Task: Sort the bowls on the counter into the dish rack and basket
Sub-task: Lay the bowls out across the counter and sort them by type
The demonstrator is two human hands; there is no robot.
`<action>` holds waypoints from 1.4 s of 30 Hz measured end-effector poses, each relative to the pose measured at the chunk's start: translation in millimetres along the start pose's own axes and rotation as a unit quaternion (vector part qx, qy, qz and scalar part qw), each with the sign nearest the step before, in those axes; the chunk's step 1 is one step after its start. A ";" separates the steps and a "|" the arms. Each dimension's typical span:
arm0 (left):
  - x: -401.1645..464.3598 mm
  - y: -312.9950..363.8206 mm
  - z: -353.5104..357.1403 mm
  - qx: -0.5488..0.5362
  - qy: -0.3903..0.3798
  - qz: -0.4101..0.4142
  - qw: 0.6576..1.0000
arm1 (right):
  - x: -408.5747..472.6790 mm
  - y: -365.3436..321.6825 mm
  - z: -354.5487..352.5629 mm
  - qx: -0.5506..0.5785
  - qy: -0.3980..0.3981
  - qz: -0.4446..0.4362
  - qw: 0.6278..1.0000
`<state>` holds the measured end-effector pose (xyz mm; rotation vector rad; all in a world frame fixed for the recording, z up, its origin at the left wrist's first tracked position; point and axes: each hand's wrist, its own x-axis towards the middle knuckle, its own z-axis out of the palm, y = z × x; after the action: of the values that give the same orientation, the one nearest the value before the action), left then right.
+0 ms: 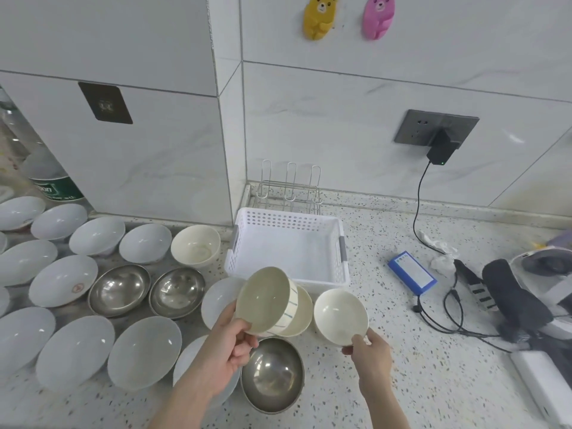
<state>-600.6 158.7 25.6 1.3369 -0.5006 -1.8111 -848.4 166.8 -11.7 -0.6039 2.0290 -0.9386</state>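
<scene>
Sorting barely begun: white basket (288, 249) and wire dish rack (289, 190) behind it hold nothing. Left hand (223, 351) grips a blue-striped bowl (269, 300), right hand (371, 354) pinches a white bowl (340, 317), both just before the basket; many bowls remain on the bench (418, 382).

Little can be read here. Taking the white basket (288, 246) as landmark, far to its left a bottle (54, 181) against the wall wears a green label with pale letters, of which only the ending "on" is clear; the smaller line beneath it is too blurred to make out. Also left of the basket, on the tabletop, a white bowl (63, 280) carries a small red round mark inside its rim, and right of the basket a flat blue pack (411, 272) bears a white label whose print is too small to read.
</scene>
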 end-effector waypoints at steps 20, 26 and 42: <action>-3.1 -51.4 75.3 0.304 -0.067 0.019 0.950 | -14.9 22.9 -66.4 -0.006 -0.126 -0.053 0.991; -2.2 -77.4 83.1 0.396 -0.112 -0.008 0.911 | -23.1 41.7 -76.9 -0.028 -0.200 -0.040 0.979; -6.5 -85.6 94.6 0.598 -0.156 -0.034 0.786 | -18.3 61.1 -76.0 -0.139 -0.219 -0.031 0.965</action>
<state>-719.0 200.8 2.3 1.8010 -2.0505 -1.7610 -905.7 247.3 -20.7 -0.9416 1.7528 -0.4961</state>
